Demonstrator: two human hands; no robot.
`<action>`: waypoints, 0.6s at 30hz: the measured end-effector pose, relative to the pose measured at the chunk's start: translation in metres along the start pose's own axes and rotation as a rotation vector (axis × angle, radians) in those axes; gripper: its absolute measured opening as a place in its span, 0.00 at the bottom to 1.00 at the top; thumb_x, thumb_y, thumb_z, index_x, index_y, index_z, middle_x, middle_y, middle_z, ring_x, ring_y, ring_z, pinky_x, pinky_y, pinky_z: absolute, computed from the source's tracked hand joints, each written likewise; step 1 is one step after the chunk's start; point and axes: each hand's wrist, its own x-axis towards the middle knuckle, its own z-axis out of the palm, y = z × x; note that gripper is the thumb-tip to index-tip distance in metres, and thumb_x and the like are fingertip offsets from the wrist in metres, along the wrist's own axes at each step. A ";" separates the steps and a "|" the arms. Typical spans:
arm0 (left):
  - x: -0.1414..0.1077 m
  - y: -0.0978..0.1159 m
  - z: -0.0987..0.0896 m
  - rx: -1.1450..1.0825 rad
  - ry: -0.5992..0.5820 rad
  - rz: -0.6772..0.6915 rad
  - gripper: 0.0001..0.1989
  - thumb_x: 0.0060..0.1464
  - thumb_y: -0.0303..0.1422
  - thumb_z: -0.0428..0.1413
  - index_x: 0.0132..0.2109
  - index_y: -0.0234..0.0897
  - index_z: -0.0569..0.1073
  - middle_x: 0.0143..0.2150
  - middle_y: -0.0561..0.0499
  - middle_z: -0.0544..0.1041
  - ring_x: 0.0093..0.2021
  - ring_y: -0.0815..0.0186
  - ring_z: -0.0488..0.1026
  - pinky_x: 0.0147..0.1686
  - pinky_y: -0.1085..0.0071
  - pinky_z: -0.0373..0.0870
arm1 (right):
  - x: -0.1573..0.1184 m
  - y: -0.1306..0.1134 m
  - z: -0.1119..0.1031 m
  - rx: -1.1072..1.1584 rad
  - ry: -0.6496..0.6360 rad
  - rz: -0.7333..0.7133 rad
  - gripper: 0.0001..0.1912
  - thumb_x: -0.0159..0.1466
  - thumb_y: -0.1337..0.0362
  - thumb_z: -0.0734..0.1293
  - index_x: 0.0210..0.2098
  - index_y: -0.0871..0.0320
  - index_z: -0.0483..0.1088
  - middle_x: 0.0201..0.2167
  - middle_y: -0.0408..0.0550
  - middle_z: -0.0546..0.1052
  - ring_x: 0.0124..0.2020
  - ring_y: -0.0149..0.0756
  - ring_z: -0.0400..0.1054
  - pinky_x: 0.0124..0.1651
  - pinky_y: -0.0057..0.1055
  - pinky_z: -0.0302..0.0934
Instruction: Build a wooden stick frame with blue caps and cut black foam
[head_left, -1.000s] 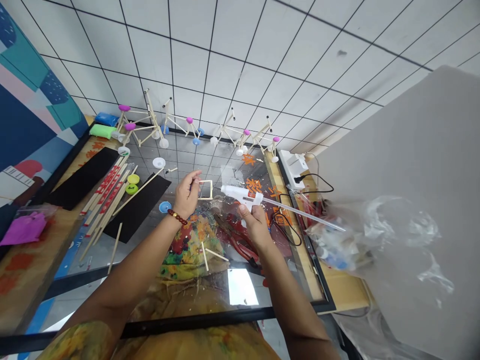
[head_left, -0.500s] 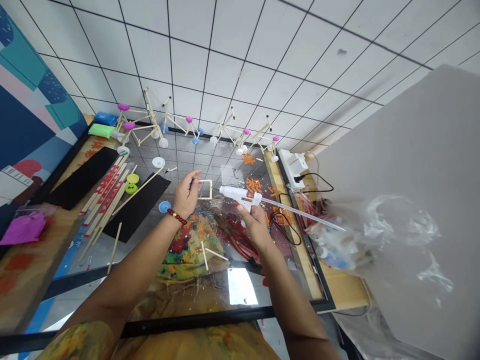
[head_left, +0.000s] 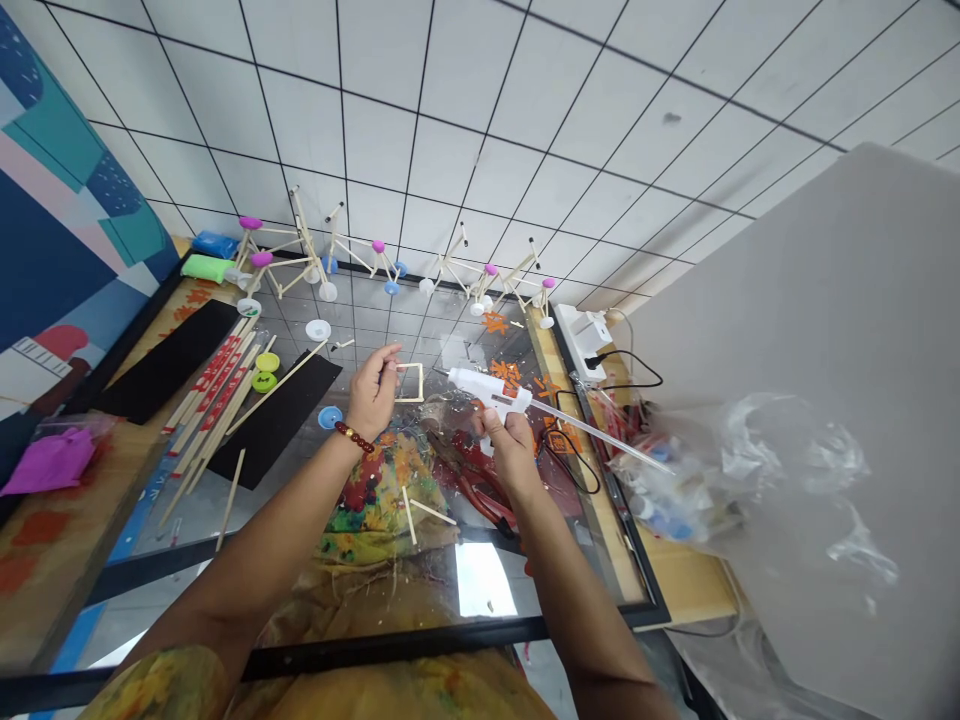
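My left hand (head_left: 373,390), with a beaded bracelet on the wrist, pinches one side of a small rectangular frame of wooden sticks (head_left: 421,382). In my right hand (head_left: 511,452) is a white hot glue gun (head_left: 480,387), gripped by its handle. Its nozzle points left and sits a little apart from the stick frame. A long clear glue stick (head_left: 600,433) juts out of the gun's rear to the right. Below the hands, two short wooden sticks (head_left: 409,515) lie on the glass tabletop, and red-handled pliers (head_left: 480,490) rest near my right wrist.
Bicycle-like stick models (head_left: 304,240) line the wall at the back. Wooden chopsticks (head_left: 217,390) and black sheets (head_left: 281,420) lie at left, near a blue bottle cap (head_left: 329,416). At right are a white power strip (head_left: 583,340), a black cable (head_left: 574,460) and clear plastic bags (head_left: 795,470).
The glue gun has moved slightly right, its nozzle now farther from the stick frame. My left hand keeps its hold on the frame in nearly the same place.
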 end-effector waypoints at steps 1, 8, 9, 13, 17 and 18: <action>0.000 0.000 0.000 0.002 -0.002 0.003 0.15 0.64 0.34 0.46 0.52 0.38 0.71 0.35 0.49 0.75 0.33 0.67 0.75 0.36 0.69 0.71 | 0.000 -0.001 0.000 0.023 0.003 -0.014 0.23 0.65 0.47 0.60 0.23 0.57 0.69 0.23 0.44 0.67 0.27 0.34 0.59 0.35 0.31 0.56; 0.000 0.004 0.000 0.092 -0.029 0.035 0.15 0.63 0.34 0.46 0.54 0.37 0.70 0.42 0.45 0.76 0.40 0.63 0.75 0.41 0.65 0.72 | 0.002 -0.002 -0.004 0.234 -0.078 0.078 0.21 0.63 0.46 0.62 0.36 0.57 0.74 0.23 0.42 0.66 0.22 0.30 0.54 0.26 0.28 0.49; -0.001 0.005 0.000 0.108 -0.046 0.049 0.15 0.63 0.33 0.46 0.54 0.37 0.69 0.44 0.44 0.76 0.42 0.63 0.75 0.44 0.64 0.72 | 0.002 -0.001 -0.005 0.252 -0.091 0.109 0.21 0.61 0.45 0.64 0.37 0.58 0.74 0.22 0.42 0.66 0.22 0.29 0.54 0.25 0.28 0.48; -0.001 0.010 0.000 0.097 -0.128 0.112 0.19 0.59 0.26 0.46 0.57 0.37 0.66 0.48 0.44 0.73 0.46 0.62 0.72 0.49 0.60 0.70 | 0.003 0.005 -0.004 0.334 -0.016 0.151 0.21 0.57 0.45 0.68 0.35 0.59 0.72 0.20 0.41 0.67 0.20 0.29 0.56 0.23 0.27 0.48; 0.000 0.014 0.002 0.055 -0.106 0.123 0.20 0.59 0.27 0.45 0.57 0.38 0.66 0.47 0.44 0.70 0.49 0.61 0.70 0.52 0.59 0.68 | 0.012 0.011 -0.007 0.480 0.196 0.126 0.19 0.55 0.48 0.70 0.34 0.58 0.69 0.22 0.41 0.70 0.22 0.29 0.59 0.24 0.26 0.53; 0.000 0.014 0.003 0.035 -0.098 0.104 0.19 0.60 0.28 0.46 0.58 0.38 0.65 0.47 0.44 0.70 0.49 0.61 0.69 0.53 0.59 0.67 | 0.015 0.013 -0.009 0.494 0.237 0.124 0.19 0.54 0.49 0.71 0.35 0.58 0.69 0.24 0.41 0.71 0.23 0.29 0.61 0.25 0.26 0.54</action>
